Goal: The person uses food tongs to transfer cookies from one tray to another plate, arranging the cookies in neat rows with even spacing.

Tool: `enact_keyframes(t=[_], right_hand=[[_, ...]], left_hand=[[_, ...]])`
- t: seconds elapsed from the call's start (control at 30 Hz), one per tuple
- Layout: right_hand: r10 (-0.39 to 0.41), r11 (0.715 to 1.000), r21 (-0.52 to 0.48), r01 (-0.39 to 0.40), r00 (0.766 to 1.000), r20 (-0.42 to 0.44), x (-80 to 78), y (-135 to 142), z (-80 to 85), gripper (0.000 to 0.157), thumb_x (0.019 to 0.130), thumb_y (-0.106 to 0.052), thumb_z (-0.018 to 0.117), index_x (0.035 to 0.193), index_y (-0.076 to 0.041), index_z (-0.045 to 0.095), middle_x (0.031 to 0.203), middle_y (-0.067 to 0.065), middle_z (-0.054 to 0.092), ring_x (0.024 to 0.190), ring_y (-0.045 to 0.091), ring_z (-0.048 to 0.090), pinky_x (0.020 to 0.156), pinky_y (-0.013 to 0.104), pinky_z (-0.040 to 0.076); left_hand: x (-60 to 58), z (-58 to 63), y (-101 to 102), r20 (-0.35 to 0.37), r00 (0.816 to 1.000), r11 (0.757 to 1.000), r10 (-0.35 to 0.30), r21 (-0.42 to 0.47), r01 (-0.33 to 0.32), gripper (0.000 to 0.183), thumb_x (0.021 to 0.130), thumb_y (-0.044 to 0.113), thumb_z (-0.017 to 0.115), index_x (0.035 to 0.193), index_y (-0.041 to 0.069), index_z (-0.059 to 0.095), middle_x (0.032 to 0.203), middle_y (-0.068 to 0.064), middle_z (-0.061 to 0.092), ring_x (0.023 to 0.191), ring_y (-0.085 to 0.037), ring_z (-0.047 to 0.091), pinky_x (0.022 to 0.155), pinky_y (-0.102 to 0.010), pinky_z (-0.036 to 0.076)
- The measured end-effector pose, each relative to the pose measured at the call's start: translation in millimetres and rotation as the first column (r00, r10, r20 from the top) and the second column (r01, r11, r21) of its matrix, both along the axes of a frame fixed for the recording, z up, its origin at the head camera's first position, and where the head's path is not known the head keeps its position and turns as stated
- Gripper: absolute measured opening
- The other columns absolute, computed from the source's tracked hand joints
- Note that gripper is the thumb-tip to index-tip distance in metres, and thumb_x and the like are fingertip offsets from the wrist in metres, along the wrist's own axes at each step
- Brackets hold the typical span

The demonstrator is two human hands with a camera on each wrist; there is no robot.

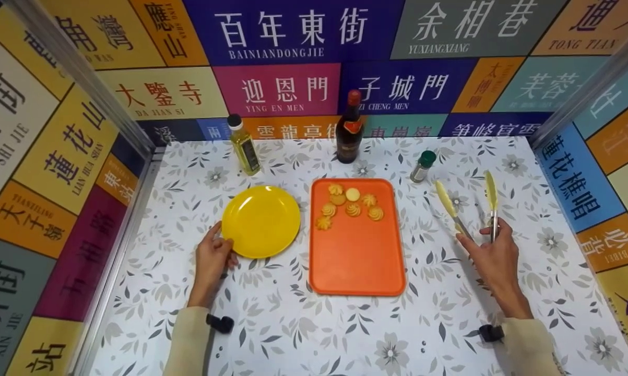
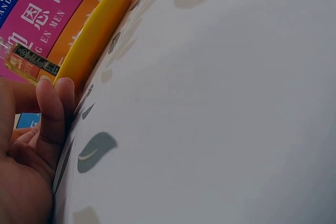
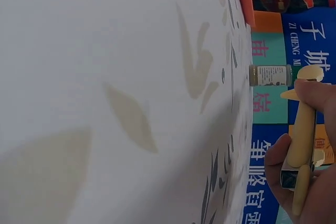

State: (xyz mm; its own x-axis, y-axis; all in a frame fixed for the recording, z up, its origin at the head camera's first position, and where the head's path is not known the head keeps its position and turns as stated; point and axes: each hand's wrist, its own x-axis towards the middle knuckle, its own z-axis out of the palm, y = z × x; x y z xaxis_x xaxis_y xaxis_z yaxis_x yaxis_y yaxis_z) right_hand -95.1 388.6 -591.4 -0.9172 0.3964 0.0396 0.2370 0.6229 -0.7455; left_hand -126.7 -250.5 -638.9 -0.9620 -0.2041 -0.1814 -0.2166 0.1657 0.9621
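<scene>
My left hand pinches the near left rim of a round yellow plate, its thumb over the edge. From the left wrist view, the plate appears edge-on, low over the tablecloth, with fingertips right at its rim. To the right, my right hand grips a pair of tongs whose yellowish arms are spread apart and point away from me, with nothing between the tips. Between the hands lies an orange tray, carrying several small baked cookies grouped toward its far end.
Along the back stand an oil bottle, a dark red-capped bottle and a small green-capped jar. A floral cloth covers the table. Panels with printed characters wall in the back and sides.
</scene>
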Motion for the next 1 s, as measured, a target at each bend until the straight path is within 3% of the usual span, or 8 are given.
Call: enact_keyframes(t=[0.13, 0.37, 0.5, 0.6, 0.77, 1.0], right_hand=[[-0.002, 1.000, -0.002, 0.002, 1.000, -0.009, -0.1, 5.1, 0.8, 0.096, 0.094, -0.040, 0.088, 0.164, -0.002, 0.036, 0.133, 0.018, 0.064, 0.063, 0.007, 0.056, 0.056, 0.022, 0.044], [0.020, 1.000, -0.014, -0.019, 1.000, 0.024, 1.9, 9.8, 5.7, 0.094, 0.095, -0.032, 0.088, 0.166, -0.001, 0.034, 0.133, 0.021, 0.062, 0.080, 0.017, 0.055, 0.058, 0.023, 0.045], [0.055, 0.998, 0.018, -0.055, 0.998, -0.007, 1.9, 10.8, 5.9, 0.087, 0.093, -0.026, 0.089, 0.160, 0.000, 0.040, 0.127, 0.020, 0.062, 0.088, 0.020, 0.053, 0.067, 0.023, 0.043], [0.075, 0.996, 0.045, -0.072, 0.995, -0.060, 1.9, 9.3, 4.7, 0.077, 0.090, -0.023, 0.093, 0.150, 0.000, 0.050, 0.112, 0.018, 0.063, 0.082, 0.018, 0.053, 0.068, 0.023, 0.041], [0.093, 0.995, 0.033, -0.089, 0.988, -0.127, 3.6, 6.5, 2.4, 0.058, 0.087, -0.023, 0.096, 0.129, 0.000, 0.064, 0.085, 0.013, 0.059, 0.058, 0.012, 0.054, 0.060, 0.020, 0.043], [0.113, 0.993, -0.021, -0.117, 0.986, -0.125, 6.4, 1.4, 8.1, 0.060, 0.090, -0.031, 0.094, 0.134, -0.005, 0.063, 0.081, 0.014, 0.070, 0.053, 0.014, 0.065, 0.049, 0.023, 0.050]], left_hand=[[-0.6, -0.1, 0.2, 0.002, 1.000, 1.000, 0.001, 0.010, -0.001, 0.066, 0.110, 0.013, 0.062, 0.172, 0.011, 0.039, 0.080, -0.019, 0.070, 0.053, -0.020, 0.061, 0.049, -0.026, 0.052], [-1.0, -1.5, 0.4, -0.010, 1.000, 1.000, 0.011, 0.012, -0.011, 0.065, 0.109, 0.011, 0.062, 0.171, 0.010, 0.040, 0.080, -0.019, 0.069, 0.052, -0.020, 0.061, 0.048, -0.027, 0.053], [-0.5, -2.6, 1.0, -0.017, 1.000, 1.000, 0.020, 0.012, -0.020, 0.065, 0.109, 0.011, 0.062, 0.170, 0.011, 0.042, 0.080, -0.019, 0.069, 0.052, -0.020, 0.061, 0.048, -0.027, 0.053], [0.0, -3.4, 0.9, -0.027, 0.999, 1.000, 0.021, 0.005, -0.021, 0.064, 0.109, 0.010, 0.062, 0.170, 0.009, 0.042, 0.079, -0.019, 0.069, 0.051, -0.019, 0.061, 0.048, -0.026, 0.052], [1.3, -4.8, 0.9, -0.040, 0.999, 0.999, 0.032, -0.008, -0.032, 0.062, 0.109, 0.009, 0.062, 0.169, 0.008, 0.044, 0.076, -0.018, 0.068, 0.049, -0.020, 0.060, 0.046, -0.026, 0.051], [-0.2, -4.3, 1.5, -0.025, 0.999, 1.000, 0.029, -0.012, -0.029, 0.063, 0.109, 0.011, 0.062, 0.169, 0.010, 0.043, 0.078, -0.018, 0.069, 0.051, -0.021, 0.060, 0.048, -0.027, 0.053]])
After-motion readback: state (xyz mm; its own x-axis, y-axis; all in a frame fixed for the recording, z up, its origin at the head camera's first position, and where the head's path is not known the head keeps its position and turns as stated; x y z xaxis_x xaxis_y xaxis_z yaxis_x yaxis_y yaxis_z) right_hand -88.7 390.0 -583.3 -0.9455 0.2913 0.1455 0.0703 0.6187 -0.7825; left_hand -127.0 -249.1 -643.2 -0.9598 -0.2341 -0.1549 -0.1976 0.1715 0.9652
